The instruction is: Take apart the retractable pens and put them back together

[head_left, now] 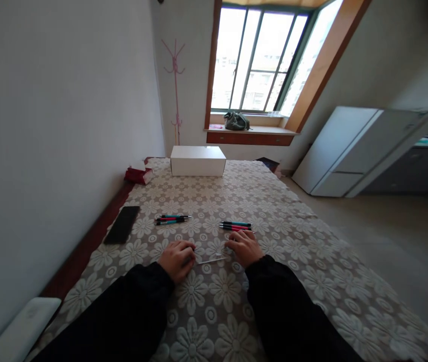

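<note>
My left hand [178,260] rests low over the patterned cloth, its fingers curled in a pinch. A small dark bit shows at its fingertips, too little to name. Opposite it, my right hand [244,248] has its fingers bent and drawn together; whatever they hold is hidden. Between the hands lies a thin whitish stick [212,260], one end close to my left thumb and the other near my right fingers. Just beyond the right hand is a group of pens [235,224], teal, black and red. Another group of similar pens [172,219] lies beyond the left hand.
A flower-patterned tablecloth [210,314] covers the table. A black phone-like slab [122,224] lies at the left. Farther back are a white box [198,162] and a red packet [137,175]. A white object [23,327] sits by the wall at the near left.
</note>
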`<action>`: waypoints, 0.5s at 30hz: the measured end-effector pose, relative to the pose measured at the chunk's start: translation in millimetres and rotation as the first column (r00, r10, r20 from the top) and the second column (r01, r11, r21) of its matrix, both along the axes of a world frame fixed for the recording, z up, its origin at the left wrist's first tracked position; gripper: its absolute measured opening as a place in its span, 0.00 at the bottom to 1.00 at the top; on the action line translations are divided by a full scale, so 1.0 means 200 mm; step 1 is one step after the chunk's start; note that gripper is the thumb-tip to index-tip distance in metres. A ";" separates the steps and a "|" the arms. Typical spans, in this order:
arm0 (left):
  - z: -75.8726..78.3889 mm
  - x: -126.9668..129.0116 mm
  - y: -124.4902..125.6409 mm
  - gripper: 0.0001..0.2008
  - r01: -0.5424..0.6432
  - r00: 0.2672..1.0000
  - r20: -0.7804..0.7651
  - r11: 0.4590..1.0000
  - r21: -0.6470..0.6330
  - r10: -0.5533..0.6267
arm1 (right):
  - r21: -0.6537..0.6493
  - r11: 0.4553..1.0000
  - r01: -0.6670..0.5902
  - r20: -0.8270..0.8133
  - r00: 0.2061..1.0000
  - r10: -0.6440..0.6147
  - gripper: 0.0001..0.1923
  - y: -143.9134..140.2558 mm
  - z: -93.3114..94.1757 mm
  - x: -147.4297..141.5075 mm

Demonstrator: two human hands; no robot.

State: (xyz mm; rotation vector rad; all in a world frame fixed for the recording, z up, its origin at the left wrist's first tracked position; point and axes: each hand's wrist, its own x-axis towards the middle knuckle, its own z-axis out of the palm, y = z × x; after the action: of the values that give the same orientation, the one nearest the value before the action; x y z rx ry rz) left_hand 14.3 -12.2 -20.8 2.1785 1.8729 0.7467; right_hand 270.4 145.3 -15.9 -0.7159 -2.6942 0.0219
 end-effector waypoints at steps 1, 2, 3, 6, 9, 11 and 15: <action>0.00 0.00 0.00 0.03 0.003 1.000 -0.003 1.000 -0.001 -0.003 | -0.011 1.000 -0.003 -0.006 1.000 0.003 0.11 0.00 0.00 0.00; 0.00 0.00 0.00 0.03 0.005 1.000 -0.005 1.000 -0.002 -0.005 | -0.025 1.000 -0.008 -0.010 1.000 0.008 0.10 0.00 -0.01 0.00; 0.00 0.00 0.00 0.03 0.005 1.000 -0.006 1.000 -0.002 -0.005 | -0.041 0.999 -0.016 -0.015 1.000 0.015 0.10 0.01 -0.01 0.00; 0.00 0.00 0.00 0.04 0.003 1.000 -0.009 1.000 -0.001 -0.003 | -0.105 0.994 -0.037 -0.037 0.999 0.034 0.09 0.00 -0.02 -0.01; 0.00 0.00 0.00 0.04 0.005 1.000 -0.016 1.000 0.007 -0.005 | -0.162 0.984 -0.069 -0.115 0.992 0.051 0.09 0.00 -0.01 -0.02; 0.01 0.00 0.00 0.04 0.008 1.000 -0.017 1.000 0.011 -0.008 | -0.205 0.974 -0.096 -0.212 0.976 0.051 0.09 -0.01 0.00 -0.02; 0.03 0.01 -0.01 0.03 0.006 1.000 -0.018 1.000 -0.002 -0.006 | -0.369 0.923 -0.106 -0.457 0.886 -0.081 0.08 -0.03 0.03 -0.04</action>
State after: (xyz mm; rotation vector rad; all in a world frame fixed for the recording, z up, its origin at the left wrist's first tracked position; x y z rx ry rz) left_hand 15.5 -13.3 -14.8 2.1956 1.8743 0.7271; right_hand 263.2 139.3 -10.5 -0.6927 -2.2406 0.6622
